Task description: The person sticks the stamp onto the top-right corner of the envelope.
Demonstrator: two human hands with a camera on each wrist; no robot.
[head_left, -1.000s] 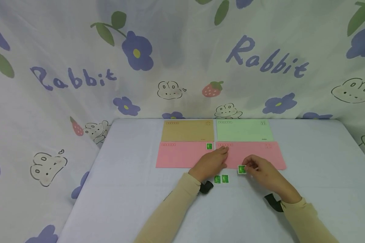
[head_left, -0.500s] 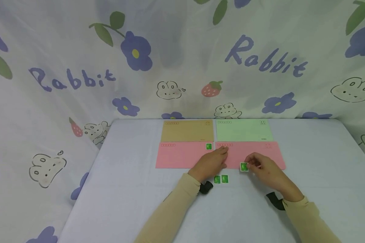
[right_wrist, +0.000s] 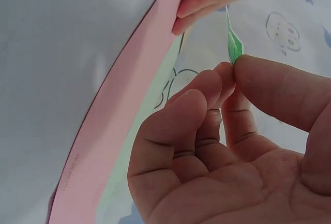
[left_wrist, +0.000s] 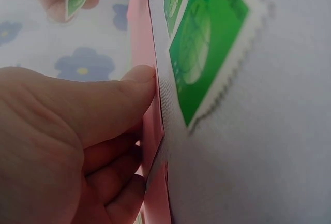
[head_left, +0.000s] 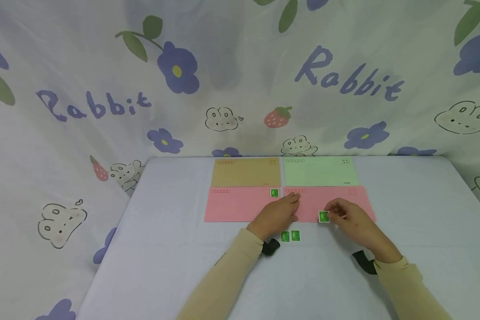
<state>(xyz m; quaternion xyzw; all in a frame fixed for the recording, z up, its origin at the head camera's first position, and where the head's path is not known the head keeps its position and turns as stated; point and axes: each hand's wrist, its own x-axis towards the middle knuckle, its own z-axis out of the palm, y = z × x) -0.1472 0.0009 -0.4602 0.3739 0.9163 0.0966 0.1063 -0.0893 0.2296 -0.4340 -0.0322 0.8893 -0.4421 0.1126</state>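
Between the thumb and index finger of my right hand (head_left: 354, 223), a green postage stamp (head_left: 323, 217) with a white border is pinched. It is held over the lower edge of the right pink envelope (head_left: 326, 202), seen nearly edge-on in the right wrist view. My left hand (head_left: 274, 216) rests on that envelope's left end, fingers extended, and partly covers the left pink envelope (head_left: 232, 206). That left envelope bears a green stamp (head_left: 274, 193) at its upper right corner. Two loose stamps (head_left: 290, 236) lie side by side on the white cloth, just below the left hand.
A brown envelope (head_left: 244, 173) and a pale green envelope (head_left: 318, 172) lie behind the pink ones, along the table's back edge. A patterned curtain (head_left: 248, 80) hangs behind the white-covered table (head_left: 152, 249). Black wrist-camera mounts (head_left: 365, 263) jut from the wrists.
My right hand has moved slightly right and away from the body with the pinched stamp, from the envelope's near edge to over it. The left hand stays in place.
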